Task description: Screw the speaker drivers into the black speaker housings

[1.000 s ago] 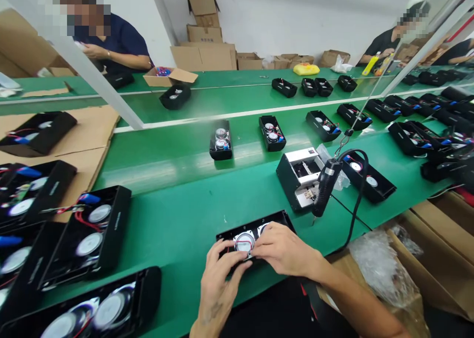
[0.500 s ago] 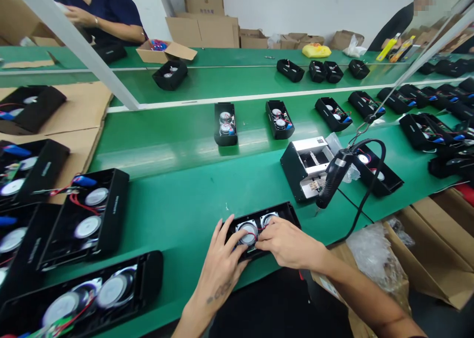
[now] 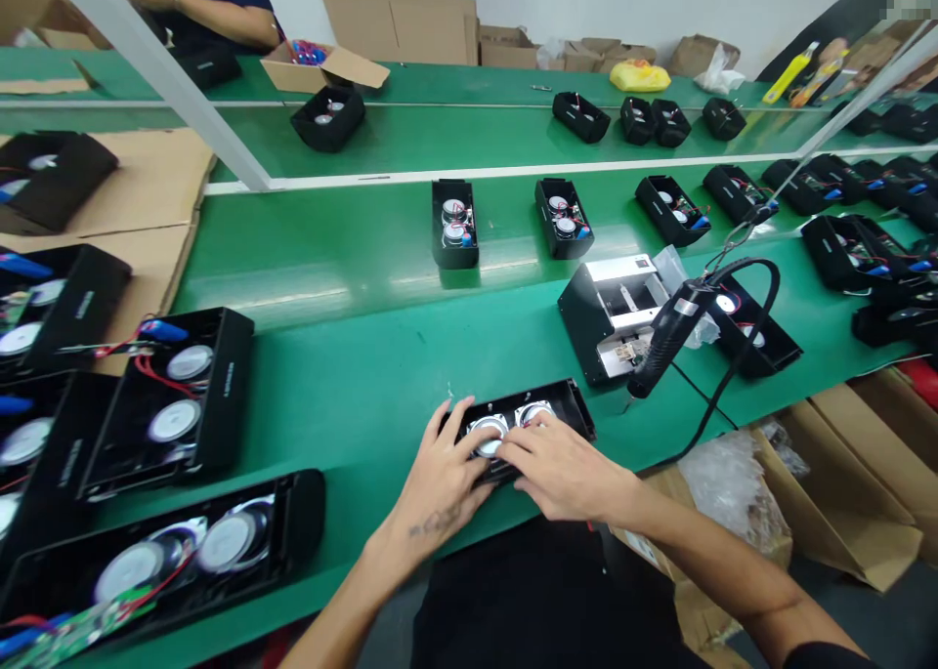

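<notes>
A black speaker housing lies open side up on the green bench before me, two round silver speaker drivers set in it. My left hand holds the housing's left end, fingertips across it and on the left driver, thumb by the near edge. My right hand reaches in from the right. Its fingers are bunched together between the drivers and partly cover the right driver. What those fingertips pinch is hidden. Just right of the housing hangs a black electric screwdriver on a cable.
A black-and-silver screw feeder stands behind the screwdriver. More open housings with drivers and wires crowd the left; others sit on the green belt. Cardboard boxes stand at lower right. Co-workers are across the line.
The view has tilted down slightly. My right fingers have shifted a little left over the left driver's edge, covering the red wire seen there before. The housing stays between my hands.
</notes>
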Demonstrator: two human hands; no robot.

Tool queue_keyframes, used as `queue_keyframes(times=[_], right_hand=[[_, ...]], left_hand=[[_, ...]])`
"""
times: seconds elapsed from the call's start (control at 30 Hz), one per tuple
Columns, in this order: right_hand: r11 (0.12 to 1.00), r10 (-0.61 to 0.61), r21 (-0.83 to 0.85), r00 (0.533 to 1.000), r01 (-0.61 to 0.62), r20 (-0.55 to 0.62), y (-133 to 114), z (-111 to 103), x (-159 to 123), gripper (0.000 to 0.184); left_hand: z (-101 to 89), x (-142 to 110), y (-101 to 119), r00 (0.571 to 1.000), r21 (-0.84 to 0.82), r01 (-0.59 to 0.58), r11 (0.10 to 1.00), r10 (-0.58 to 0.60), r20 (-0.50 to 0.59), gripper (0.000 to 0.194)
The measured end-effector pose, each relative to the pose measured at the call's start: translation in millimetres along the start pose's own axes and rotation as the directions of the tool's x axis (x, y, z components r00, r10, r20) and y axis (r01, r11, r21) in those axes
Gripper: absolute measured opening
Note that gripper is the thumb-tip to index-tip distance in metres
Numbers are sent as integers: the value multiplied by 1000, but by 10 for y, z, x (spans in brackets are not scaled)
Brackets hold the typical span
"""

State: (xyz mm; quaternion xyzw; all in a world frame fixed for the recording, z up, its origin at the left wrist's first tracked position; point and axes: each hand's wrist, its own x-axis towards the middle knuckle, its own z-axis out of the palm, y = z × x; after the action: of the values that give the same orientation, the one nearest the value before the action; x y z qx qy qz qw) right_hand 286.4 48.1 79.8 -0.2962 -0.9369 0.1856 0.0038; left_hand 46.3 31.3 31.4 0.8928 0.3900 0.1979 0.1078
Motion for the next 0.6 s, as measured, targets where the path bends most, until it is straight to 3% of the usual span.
queue_keyframes(times=[0.17, 0.27, 0.47, 0.6], right_hand=[[991, 51, 123, 997, -58, 62, 199, -177, 313, 26], [968, 103, 218, 990, -123, 99, 329, -313, 484, 32], [992, 102, 62, 989, -109, 103, 301, -363, 534, 48], [996, 93, -4, 993, -93, 76, 264, -280, 513, 40]], left_hand=[[-217, 329, -353, 972, -229, 92, 969, -37, 231, 12], [-301, 500, -506, 940, -298, 173, 939, -66, 336, 27], [-350, 596, -525, 924, -294, 223, 930, -105, 368, 28], [-370, 580, -468, 928, -307, 219, 926, -101, 357, 25]])
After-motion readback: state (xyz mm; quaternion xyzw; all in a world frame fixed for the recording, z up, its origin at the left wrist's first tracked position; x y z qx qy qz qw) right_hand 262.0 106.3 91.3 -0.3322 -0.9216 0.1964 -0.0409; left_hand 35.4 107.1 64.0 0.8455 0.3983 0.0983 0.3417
